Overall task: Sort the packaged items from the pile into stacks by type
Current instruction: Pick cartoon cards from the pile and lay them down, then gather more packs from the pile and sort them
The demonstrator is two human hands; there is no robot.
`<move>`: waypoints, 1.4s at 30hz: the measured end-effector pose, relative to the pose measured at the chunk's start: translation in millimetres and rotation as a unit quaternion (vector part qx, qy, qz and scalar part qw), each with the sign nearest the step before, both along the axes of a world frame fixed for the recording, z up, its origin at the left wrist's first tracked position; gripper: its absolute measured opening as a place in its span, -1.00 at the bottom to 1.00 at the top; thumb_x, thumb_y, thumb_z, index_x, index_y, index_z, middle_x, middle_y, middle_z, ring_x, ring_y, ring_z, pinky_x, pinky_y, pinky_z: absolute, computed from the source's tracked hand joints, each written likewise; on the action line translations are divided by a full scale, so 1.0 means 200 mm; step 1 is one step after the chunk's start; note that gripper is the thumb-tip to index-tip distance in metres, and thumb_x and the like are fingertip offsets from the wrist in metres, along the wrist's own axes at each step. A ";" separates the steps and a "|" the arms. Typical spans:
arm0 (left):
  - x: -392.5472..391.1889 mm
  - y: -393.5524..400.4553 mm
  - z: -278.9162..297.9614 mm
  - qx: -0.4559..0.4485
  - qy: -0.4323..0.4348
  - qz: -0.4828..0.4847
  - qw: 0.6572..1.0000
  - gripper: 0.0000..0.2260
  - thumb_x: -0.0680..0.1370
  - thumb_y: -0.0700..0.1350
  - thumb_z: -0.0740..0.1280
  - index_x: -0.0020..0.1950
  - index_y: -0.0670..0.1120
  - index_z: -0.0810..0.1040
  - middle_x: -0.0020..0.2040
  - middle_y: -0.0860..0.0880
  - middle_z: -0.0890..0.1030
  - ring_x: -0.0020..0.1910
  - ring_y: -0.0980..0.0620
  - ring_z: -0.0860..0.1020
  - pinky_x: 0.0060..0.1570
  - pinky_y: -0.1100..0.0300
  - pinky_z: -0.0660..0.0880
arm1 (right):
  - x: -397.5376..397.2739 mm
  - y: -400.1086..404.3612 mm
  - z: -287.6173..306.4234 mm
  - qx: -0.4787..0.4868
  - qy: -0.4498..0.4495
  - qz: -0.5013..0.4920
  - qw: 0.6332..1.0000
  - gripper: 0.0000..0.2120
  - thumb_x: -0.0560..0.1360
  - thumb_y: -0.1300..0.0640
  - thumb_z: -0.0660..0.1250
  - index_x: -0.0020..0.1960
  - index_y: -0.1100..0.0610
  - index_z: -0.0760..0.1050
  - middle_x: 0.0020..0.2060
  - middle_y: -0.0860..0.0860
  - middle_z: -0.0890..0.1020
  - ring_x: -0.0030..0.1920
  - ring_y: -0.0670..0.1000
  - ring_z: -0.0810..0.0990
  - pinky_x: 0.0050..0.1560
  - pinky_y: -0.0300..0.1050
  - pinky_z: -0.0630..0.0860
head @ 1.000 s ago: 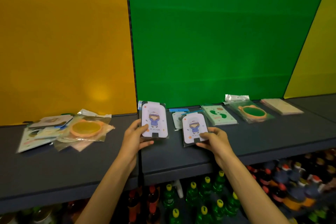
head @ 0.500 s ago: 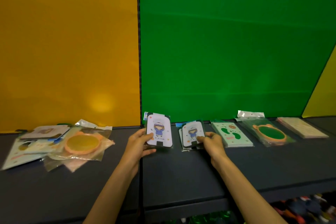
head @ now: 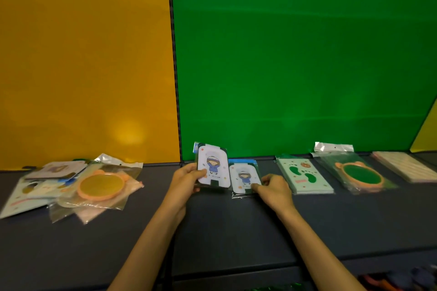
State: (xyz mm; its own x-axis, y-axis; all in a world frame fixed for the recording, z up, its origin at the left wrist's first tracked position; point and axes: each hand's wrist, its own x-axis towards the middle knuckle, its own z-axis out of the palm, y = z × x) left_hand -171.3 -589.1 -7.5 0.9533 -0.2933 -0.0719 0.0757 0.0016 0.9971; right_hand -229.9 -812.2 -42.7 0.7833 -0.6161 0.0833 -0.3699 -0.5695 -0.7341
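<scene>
Sorting looks midway: the left hand (head: 186,178) grips a cartoon-girl card pack (head: 213,166) just beside its twin (head: 244,177), pinched on the worktop (head: 236,227) by the right hand (head: 275,190), while the unsorted pile (head: 78,184) waits at nine o'clock.

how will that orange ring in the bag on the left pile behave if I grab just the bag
The orange ring looks rigid, but its clear bag looks loose and crinkled, so the ring would likely sag and slide inside. The glossy film probably slips. It lies atop the pile, so lifting it may drag neighbours.
</scene>
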 end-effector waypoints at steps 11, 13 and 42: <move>0.01 -0.36 -0.01 0.081 0.021 -0.015 0.996 -0.94 0.54 -0.27 0.37 -0.01 -0.23 0.61 -0.08 -0.11 0.71 -0.47 0.24 0.55 -0.49 0.37 0.39 | -0.02 -0.19 0.08 -0.056 -0.019 0.056 0.997 -0.75 0.59 0.04 0.30 0.15 0.17 0.58 0.03 0.05 0.65 0.01 0.03 0.55 0.01 -0.13 0.42; 0.02 -0.40 -0.03 0.102 0.014 -0.022 0.994 -0.94 0.53 -0.28 0.39 -0.02 -0.24 0.57 -0.04 -0.17 0.71 -0.45 0.26 0.60 -0.48 0.38 0.47 | -0.03 -0.22 0.09 -0.071 -0.027 0.061 0.995 -0.75 0.58 0.04 0.31 0.15 0.16 0.58 0.05 0.05 0.65 0.05 0.05 0.57 0.05 -0.11 0.46; -0.25 0.42 0.04 0.605 -0.327 0.148 0.710 -0.57 0.57 0.20 0.21 0.41 0.11 0.47 0.35 0.06 0.53 0.27 -0.04 0.50 0.14 -0.01 0.46 | 0.03 0.46 0.14 -0.249 -0.097 0.361 0.894 -0.69 0.63 -0.07 0.17 0.32 -0.04 0.46 0.24 -0.04 0.50 0.26 0.05 0.44 0.21 0.03 0.36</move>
State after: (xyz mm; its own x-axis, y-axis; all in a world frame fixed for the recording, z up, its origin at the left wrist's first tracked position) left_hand -220.8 -505.4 0.8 0.9058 -0.1735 0.3865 -0.2293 -0.9679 0.1030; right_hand -223.4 -720.5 -13.8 0.9025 0.1951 0.3840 0.3329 -0.8817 -0.3343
